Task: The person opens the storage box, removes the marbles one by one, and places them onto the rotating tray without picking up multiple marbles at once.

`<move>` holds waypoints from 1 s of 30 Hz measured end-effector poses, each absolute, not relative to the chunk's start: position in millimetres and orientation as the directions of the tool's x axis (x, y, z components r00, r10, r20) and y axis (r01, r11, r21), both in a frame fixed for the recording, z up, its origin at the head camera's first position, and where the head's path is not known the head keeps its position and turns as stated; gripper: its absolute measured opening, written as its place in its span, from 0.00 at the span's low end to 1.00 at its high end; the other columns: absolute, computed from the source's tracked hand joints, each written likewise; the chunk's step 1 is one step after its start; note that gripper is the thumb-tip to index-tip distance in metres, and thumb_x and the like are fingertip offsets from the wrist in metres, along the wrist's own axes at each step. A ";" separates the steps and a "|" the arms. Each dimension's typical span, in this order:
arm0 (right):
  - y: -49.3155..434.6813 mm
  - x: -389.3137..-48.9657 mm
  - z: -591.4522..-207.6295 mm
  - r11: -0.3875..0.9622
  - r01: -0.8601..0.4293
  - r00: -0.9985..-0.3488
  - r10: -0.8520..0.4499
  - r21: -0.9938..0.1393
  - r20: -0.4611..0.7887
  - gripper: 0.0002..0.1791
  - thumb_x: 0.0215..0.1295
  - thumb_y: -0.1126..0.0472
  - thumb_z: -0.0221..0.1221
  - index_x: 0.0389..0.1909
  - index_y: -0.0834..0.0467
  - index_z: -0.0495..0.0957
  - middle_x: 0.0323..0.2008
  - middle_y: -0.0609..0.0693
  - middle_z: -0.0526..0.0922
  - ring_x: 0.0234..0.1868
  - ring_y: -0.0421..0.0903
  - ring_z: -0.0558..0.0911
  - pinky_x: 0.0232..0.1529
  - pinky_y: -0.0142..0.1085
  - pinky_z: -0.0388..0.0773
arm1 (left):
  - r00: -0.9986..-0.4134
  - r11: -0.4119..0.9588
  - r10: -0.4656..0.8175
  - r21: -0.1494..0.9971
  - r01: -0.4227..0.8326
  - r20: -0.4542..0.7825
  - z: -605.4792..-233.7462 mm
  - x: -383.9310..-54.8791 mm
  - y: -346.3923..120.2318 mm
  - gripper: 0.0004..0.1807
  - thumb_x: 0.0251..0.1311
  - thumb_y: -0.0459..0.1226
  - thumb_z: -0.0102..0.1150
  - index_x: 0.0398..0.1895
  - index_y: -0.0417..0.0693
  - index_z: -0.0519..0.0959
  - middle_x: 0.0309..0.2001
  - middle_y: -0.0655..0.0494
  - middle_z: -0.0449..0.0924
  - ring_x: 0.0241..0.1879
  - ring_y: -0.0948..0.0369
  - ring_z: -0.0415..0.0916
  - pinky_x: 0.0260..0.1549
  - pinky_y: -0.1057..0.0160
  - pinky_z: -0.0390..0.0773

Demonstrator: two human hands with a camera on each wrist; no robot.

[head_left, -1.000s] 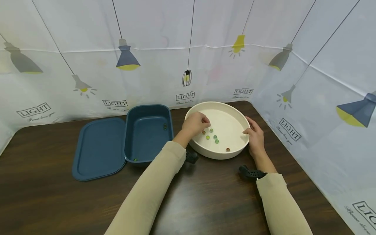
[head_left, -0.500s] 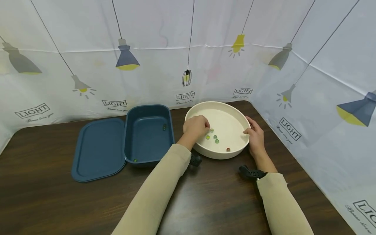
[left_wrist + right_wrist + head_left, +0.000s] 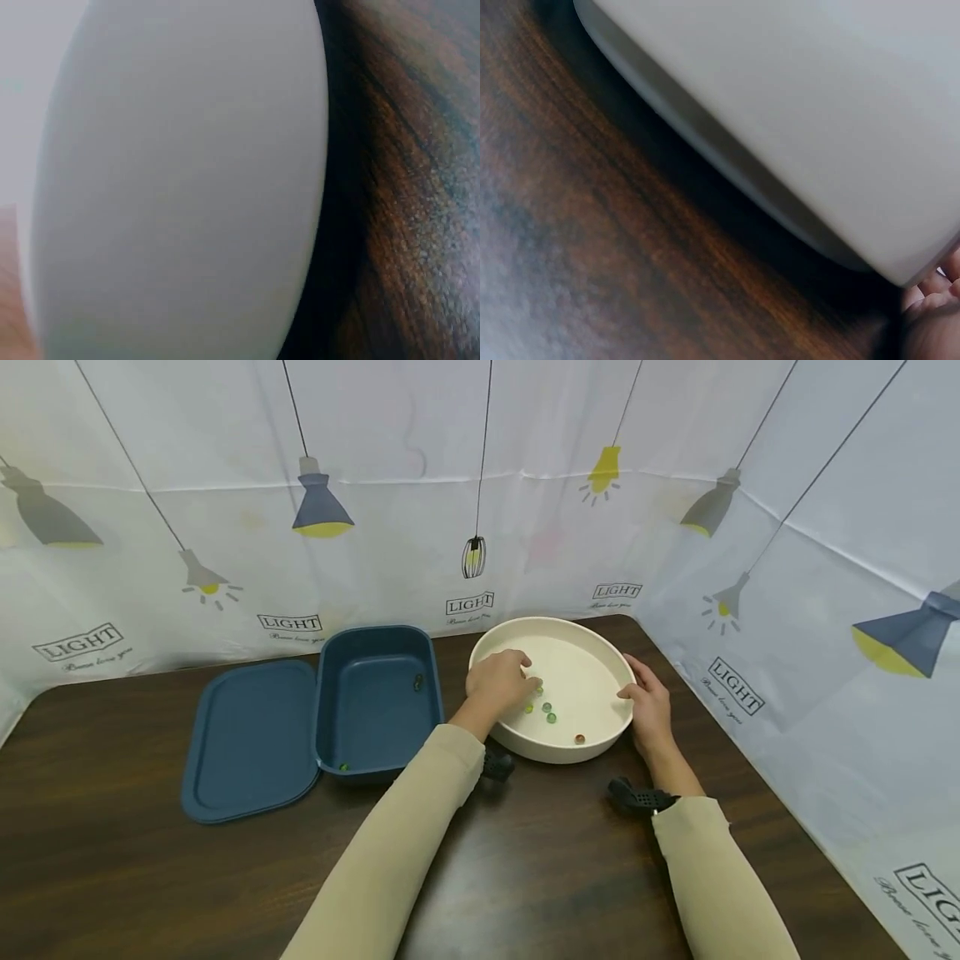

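In the head view, my left hand [image 3: 501,683] reaches into a round cream bowl [image 3: 592,652], its fingers bent low over the bowl's floor. Close to its fingertips lies a pale green marble [image 3: 540,691]; whether the fingers hold a marble is hidden. Several more marbles lie nearby, among them a green marble [image 3: 551,718] and a reddish-brown marble [image 3: 580,739]. On the right side, my right hand [image 3: 649,702] grips the bowl's rim with the thumb over the edge. Both wrist views mostly show the bowl's outer wall [image 3: 180,180], with the right fingers [image 3: 934,289] at one corner.
Left of the bowl stands a deep blue rectangular container [image 3: 378,727] holding a dark marble [image 3: 417,682] and a green marble [image 3: 344,767]. A flat blue lid [image 3: 251,743] lies beside it on the dark wooden table [image 3: 150,877]. A lamp-patterned white curtain [image 3: 390,543] rises behind.
My left hand moved slightly toward me and over a reddish-brown marble, which is now out of sight; its fingers then shifted toward the pale green marble. My right hand keeps its hold.
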State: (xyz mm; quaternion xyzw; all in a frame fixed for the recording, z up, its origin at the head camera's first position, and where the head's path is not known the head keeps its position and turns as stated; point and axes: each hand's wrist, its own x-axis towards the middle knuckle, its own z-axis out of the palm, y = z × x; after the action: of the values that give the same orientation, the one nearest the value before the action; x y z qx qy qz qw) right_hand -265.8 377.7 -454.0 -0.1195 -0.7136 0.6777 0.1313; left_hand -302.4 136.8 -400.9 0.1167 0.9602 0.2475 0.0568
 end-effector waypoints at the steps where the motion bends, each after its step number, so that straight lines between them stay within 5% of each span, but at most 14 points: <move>1: 376.7 -265.7 -455.1 0.053 -0.001 -0.937 0.348 -0.999 0.020 0.39 0.60 0.78 0.44 0.75 0.57 0.66 0.77 0.53 0.63 0.78 0.47 0.63 0.76 0.42 0.63 | -0.965 0.831 0.258 0.521 0.196 -0.048 -400.3 -301.4 134.3 0.22 0.66 0.54 0.61 0.61 0.63 0.80 0.45 0.65 0.87 0.44 0.63 0.82 0.41 0.59 0.81; 8: 371.4 -268.7 -455.5 0.051 -0.004 -0.939 0.342 -0.999 0.021 0.39 0.60 0.78 0.43 0.75 0.56 0.65 0.78 0.53 0.62 0.78 0.48 0.62 0.77 0.44 0.61 | -0.952 0.669 0.305 0.715 0.202 -0.017 -379.5 -298.0 99.5 0.22 0.72 0.50 0.56 0.63 0.54 0.78 0.52 0.55 0.84 0.52 0.57 0.81 0.51 0.56 0.81; 17: 376.5 -266.2 -450.8 0.044 -0.001 -0.937 0.350 -0.999 0.017 0.39 0.61 0.77 0.42 0.75 0.57 0.65 0.78 0.53 0.62 0.79 0.49 0.61 0.75 0.40 0.64 | -0.964 0.672 0.266 0.717 0.187 0.002 -343.6 -302.4 26.6 0.17 0.73 0.47 0.55 0.57 0.51 0.82 0.57 0.52 0.82 0.57 0.54 0.77 0.57 0.51 0.78; 30: 376.1 -268.3 -454.0 0.046 0.003 -0.940 0.342 -0.999 0.013 0.39 0.60 0.78 0.43 0.75 0.55 0.66 0.78 0.53 0.62 0.78 0.48 0.63 0.73 0.37 0.66 | -0.972 0.686 0.193 0.727 0.035 -0.136 -400.2 -331.0 -36.7 0.16 0.68 0.39 0.61 0.56 0.42 0.82 0.55 0.43 0.83 0.53 0.49 0.80 0.53 0.51 0.80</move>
State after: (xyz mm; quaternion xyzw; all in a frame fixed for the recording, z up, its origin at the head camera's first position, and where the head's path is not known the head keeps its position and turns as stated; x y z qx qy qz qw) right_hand -268.3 376.1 -454.0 -0.1211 -0.7123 0.6800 0.1245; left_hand -331.0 -36.7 -400.2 0.0625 0.9124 0.3915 0.1014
